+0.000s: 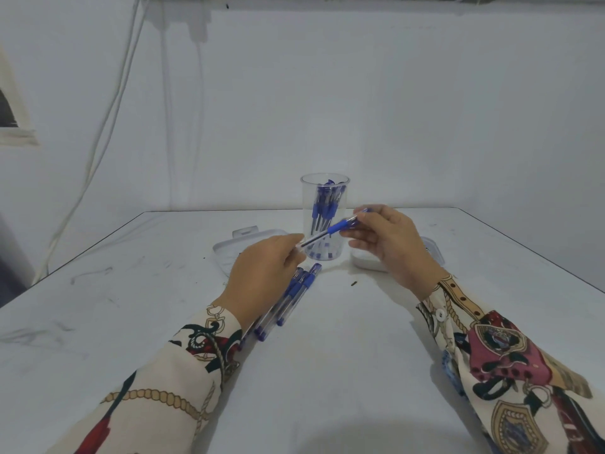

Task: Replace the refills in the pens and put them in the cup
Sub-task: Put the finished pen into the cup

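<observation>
A clear pen with a blue grip [339, 227] is held in the air between my two hands, in front of the cup. My right hand [389, 240] pinches its upper, barrel end. My left hand [265, 273] pinches the thin dark refill end [312, 240] that sticks out toward the lower left. A clear plastic cup [324, 186] stands upright behind, holding several blue pens. Several more blue pens [288, 298] lie on the white table just under my left hand.
A white tray or lid [229, 249] lies left of the cup and a white container [366, 260] lies right of it, partly behind my right hand. The table's far edge meets a white wall. Cables hang at the left.
</observation>
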Motion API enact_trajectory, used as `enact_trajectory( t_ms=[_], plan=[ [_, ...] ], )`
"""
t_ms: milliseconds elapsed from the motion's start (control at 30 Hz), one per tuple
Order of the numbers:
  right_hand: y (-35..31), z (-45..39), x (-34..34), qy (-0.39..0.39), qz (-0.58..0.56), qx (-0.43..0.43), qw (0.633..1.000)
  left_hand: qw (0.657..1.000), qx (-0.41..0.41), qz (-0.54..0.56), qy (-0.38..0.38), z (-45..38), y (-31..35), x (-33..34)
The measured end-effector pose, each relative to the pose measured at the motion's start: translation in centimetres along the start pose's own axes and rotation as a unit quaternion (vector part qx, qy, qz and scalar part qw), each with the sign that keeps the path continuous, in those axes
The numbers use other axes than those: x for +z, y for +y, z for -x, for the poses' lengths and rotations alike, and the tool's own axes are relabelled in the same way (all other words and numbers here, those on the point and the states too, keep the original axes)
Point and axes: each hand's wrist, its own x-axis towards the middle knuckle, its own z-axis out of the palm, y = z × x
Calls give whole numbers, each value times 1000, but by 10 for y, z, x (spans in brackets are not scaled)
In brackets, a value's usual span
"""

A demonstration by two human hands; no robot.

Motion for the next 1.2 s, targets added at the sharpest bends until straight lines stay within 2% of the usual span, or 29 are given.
enact_trajectory(
  t_ms=[167, 300, 400, 500, 667, 767, 867, 967, 1133, 1200],
  plan=[
    [-15, -9, -5, 118, -1, -87, 989, 995, -73, 70, -6, -14, -12, 0],
    [-35, -21, -3, 202, -47, -138, 968, 993, -81, 82, 0, -35, -17, 4],
    [-51, -34, 1, 240, -58, -169, 954, 984, -116, 138, 1, -57, -11, 7],
    [-60, -49, 7, 263, -16, -194, 945, 969, -153, 194, -24, -77, -4, 15],
    [-52, -70, 19, 230, 120, -183, 948, 938, -194, 280, -62, -90, 6, 29],
    [-42, -75, 28, 187, 194, -186, 945, 934, -190, 297, -57, -89, 9, 36],
    [-33, -77, 35, 145, 293, -189, 926, 934, -185, 301, -49, -88, 10, 39],
    [-27, -81, 41, 120, 396, -184, 891, 937, -185, 293, -43, -88, 9, 41],
    [-21, -87, 44, 105, 584, -186, 784, 937, -180, 298, -37, -88, 8, 42],
    [-20, -87, 44, 109, 617, -183, 758, 937, -179, 296, -40, -88, 9, 42]
  ],
)
